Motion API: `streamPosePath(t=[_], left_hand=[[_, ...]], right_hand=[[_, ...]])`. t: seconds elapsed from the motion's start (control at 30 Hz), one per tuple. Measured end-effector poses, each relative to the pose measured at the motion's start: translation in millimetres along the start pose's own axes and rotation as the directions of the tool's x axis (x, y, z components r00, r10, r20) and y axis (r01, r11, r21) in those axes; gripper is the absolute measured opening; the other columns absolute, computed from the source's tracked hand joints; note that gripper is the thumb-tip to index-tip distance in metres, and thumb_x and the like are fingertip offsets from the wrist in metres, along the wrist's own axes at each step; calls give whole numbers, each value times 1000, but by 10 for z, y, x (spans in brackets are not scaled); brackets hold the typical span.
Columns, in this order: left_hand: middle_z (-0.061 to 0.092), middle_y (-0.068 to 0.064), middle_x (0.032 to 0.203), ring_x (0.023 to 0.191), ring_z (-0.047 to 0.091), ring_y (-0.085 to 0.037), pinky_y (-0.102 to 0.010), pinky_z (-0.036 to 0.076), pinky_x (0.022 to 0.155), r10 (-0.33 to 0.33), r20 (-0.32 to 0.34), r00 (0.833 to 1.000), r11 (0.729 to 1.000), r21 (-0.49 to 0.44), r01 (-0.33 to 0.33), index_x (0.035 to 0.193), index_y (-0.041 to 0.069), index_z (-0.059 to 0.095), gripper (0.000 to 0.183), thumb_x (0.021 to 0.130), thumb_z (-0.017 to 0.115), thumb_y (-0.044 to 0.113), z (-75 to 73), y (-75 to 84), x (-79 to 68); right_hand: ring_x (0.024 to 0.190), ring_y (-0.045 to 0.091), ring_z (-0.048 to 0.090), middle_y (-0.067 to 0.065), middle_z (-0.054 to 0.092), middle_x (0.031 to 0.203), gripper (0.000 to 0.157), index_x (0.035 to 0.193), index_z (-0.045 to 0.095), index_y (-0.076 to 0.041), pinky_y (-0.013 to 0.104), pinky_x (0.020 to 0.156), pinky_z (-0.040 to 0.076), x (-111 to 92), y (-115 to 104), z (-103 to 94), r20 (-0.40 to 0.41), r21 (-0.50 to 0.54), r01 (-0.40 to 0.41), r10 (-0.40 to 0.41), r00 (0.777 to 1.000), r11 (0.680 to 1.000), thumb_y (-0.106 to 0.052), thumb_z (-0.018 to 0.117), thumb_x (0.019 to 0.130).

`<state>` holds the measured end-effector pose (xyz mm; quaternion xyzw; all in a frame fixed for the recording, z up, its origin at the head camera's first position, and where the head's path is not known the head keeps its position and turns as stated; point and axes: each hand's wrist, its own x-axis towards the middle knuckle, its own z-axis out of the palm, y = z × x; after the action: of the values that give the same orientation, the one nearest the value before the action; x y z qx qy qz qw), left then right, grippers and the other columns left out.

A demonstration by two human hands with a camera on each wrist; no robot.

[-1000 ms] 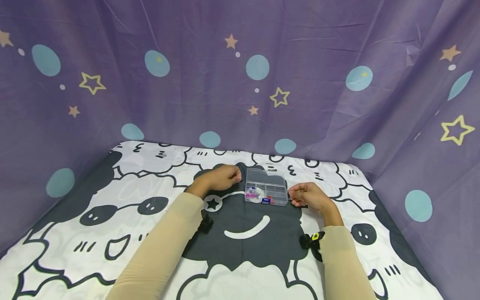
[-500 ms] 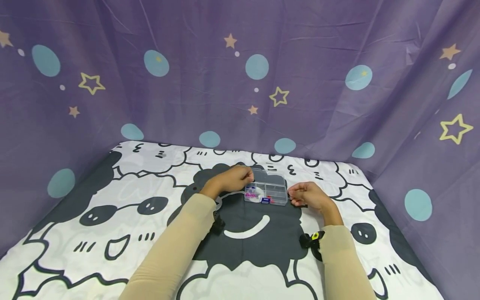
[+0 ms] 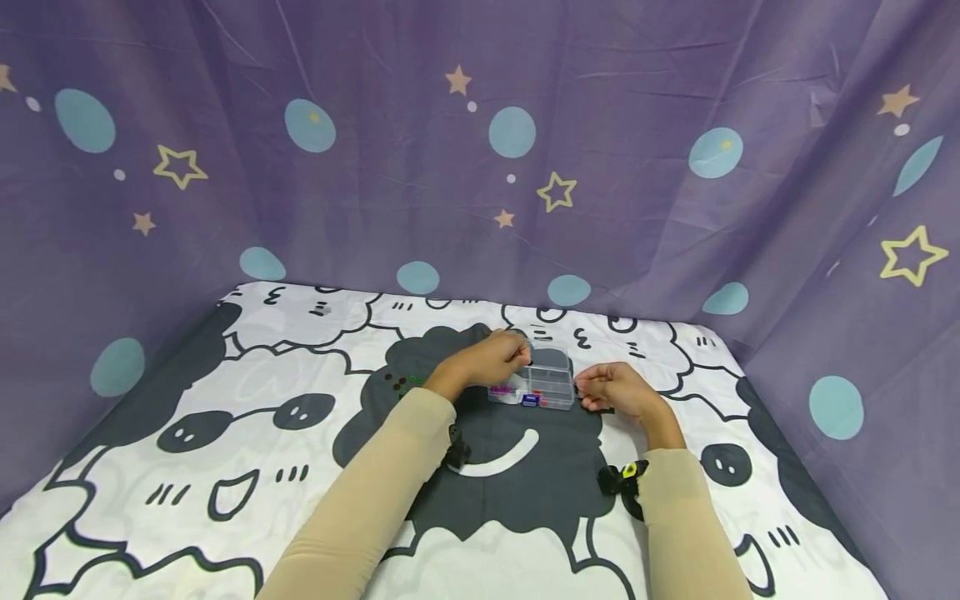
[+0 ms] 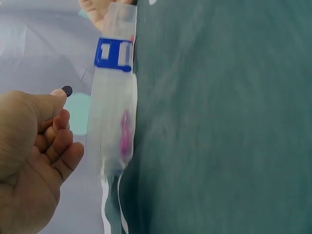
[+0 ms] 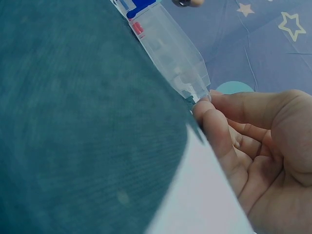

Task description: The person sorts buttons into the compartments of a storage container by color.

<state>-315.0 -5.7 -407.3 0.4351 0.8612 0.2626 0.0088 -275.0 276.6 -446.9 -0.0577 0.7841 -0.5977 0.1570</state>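
Observation:
A clear compartment box [image 3: 553,385] with its lid raised lies on the dark part of the cloth. My left hand [image 3: 491,358] is over its left side, pinching a small black button [image 4: 67,91] between thumb and forefinger. In the left wrist view the other fingers are curled in. At the opposite end, my right hand [image 3: 618,390] pinches the box's edge, fingertips [image 5: 202,106] right at the corner in the right wrist view. Pink pieces [image 4: 125,136] sit inside at the left, and red ones [image 5: 138,28] near the blue latch [image 4: 113,54].
Several small brown and green buttons [image 3: 397,382] lie on the cloth to the left of the box, beside my left forearm. The white cloth [image 3: 315,500] with cartoon sheep covers the table. A purple curtain [image 3: 420,200] stands behind and on both sides.
My left hand has moved right, from beside the box to over its left compartments, uncovering the small buttons on the cloth. My right hand stays at the box's right edge.

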Motion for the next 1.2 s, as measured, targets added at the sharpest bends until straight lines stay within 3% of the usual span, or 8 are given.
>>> streamPosePath(t=[0.17, 0.3, 0.67, 1.0, 1.2], left_hand=[[54, 1, 82, 85, 51, -16, -40, 40, 99, 13, 1, 1000, 998, 54, -13, 93, 9, 61, 15, 106, 53, 12, 61, 59, 83], [54, -1, 85, 91, 52, -19, -41, 33, 109, 3, 19, 1000, 998, 58, -5, 93, 9, 60, 18, 107, 51, 13, 79, 100, 120], [56, -2, 84, 93, 57, -20, -41, 32, 110, 3, 12, 1000, 993, 119, -4, 92, 7, 61, 17, 106, 53, 12, 132, 108, 174], [58, -3, 85, 92, 58, -21, -42, 33, 111, -9, -13, 1000, 996, 93, 10, 93, 6, 63, 17, 106, 54, 11, 140, 65, 103], [54, -2, 82, 84, 53, -19, -42, 38, 102, -1, -32, 999, 996, 87, 4, 89, 8, 60, 18, 105, 53, 8, 117, -3, 33]], right_hand=[[69, 11, 65, 6, 66, 83, 22, 116, 60, 17, 25, 65, 57, 10, 2, -3, -4, -5, 1, -1, 1000, 1000, 1, 59, 101], [69, 11, 65, 6, 65, 83, 23, 116, 60, 17, 25, 65, 57, 10, 5, -1, 1, -7, 6, -6, 1000, 1000, 1, 58, 101], [68, 11, 65, 6, 65, 83, 21, 115, 60, 17, 25, 65, 57, 7, 4, -1, -5, -3, 7, -7, 1000, 1000, 2, 58, 100], [69, 11, 64, 6, 65, 83, 23, 116, 60, 17, 25, 65, 57, 6, -4, 5, -10, -14, -4, 4, 1000, 1000, 0, 59, 101], [69, 11, 64, 6, 65, 83, 23, 117, 60, 17, 25, 66, 57, -6, -8, 7, -3, -5, -1, 1, 1000, 1000, 1, 59, 100]])
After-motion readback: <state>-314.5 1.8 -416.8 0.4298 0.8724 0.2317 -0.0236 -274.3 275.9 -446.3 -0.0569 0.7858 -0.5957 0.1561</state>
